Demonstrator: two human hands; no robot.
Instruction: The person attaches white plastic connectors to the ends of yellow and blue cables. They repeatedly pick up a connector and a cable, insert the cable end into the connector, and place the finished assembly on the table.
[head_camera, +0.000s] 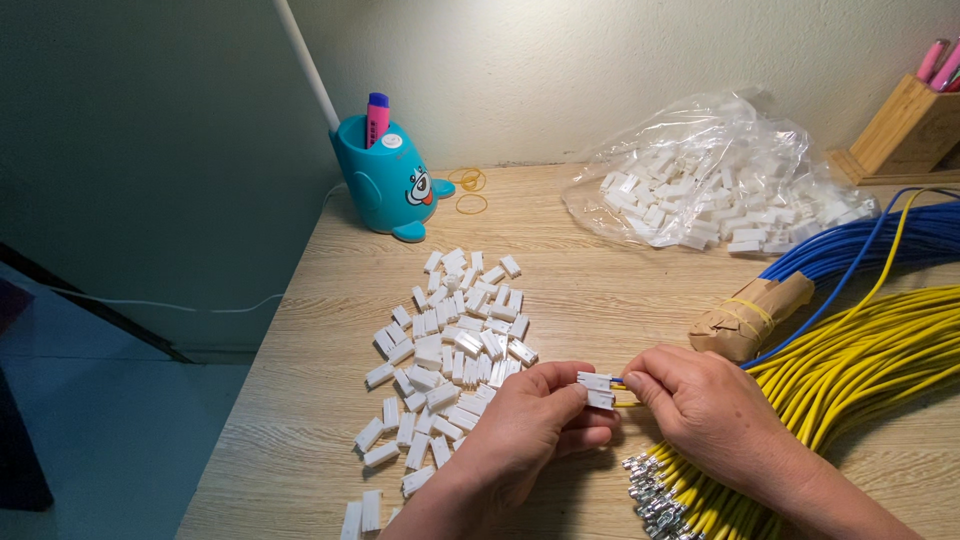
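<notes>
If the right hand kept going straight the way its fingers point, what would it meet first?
The right hand points left, so it would first meet the white connector pinched in the left hand; the loose connector pile lies beyond, probably.

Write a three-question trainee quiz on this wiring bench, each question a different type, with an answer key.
1. True or false: the left hand holds a white plastic connector.
2. Multiple choice: the right hand pinches wires of which colours at the connector? A) red and black B) yellow and blue C) green and white
3. Fill in: the loose connectors lie in a pile on the wooden ___, left of the yellow wire bundle.

Key: 1 true; 2 B; 3 table.
</notes>
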